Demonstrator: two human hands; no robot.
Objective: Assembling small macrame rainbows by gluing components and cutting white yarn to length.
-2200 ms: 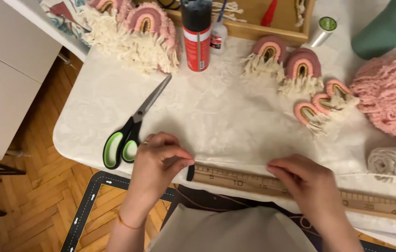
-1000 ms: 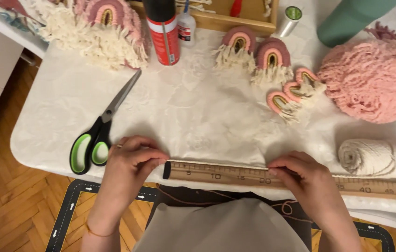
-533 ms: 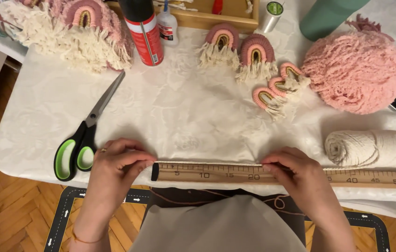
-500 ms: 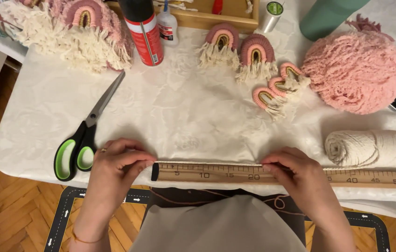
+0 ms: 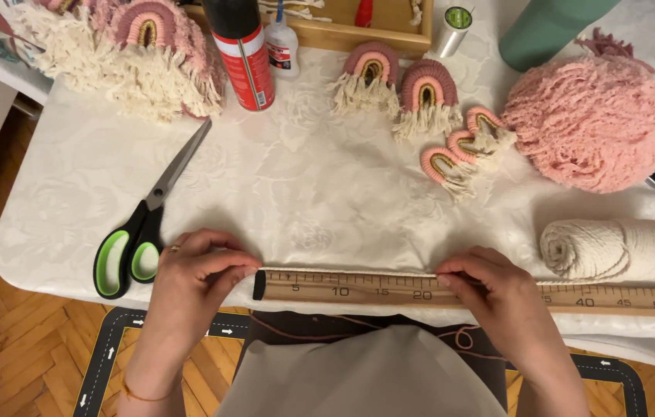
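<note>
Hands unmoved | left hand (image 5: 196, 270), right hand (image 5: 497, 289) pinch cord (image 5: 346, 271) along ruler (image 5: 389, 287) | white tablecloth (image 5: 281, 185), parquet floor (image 5: 3, 340)

Bright warm indoor light, soft shadows (near objects), sharp focus

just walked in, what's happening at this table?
A person is stretching a cream cord along the top edge of a wooden ruler at the table's near edge. The left hand pinches it at the ruler's end, the right hand further along. Green-handled scissors lie untouched beside the left hand; a cream cord roll sits right.
</note>
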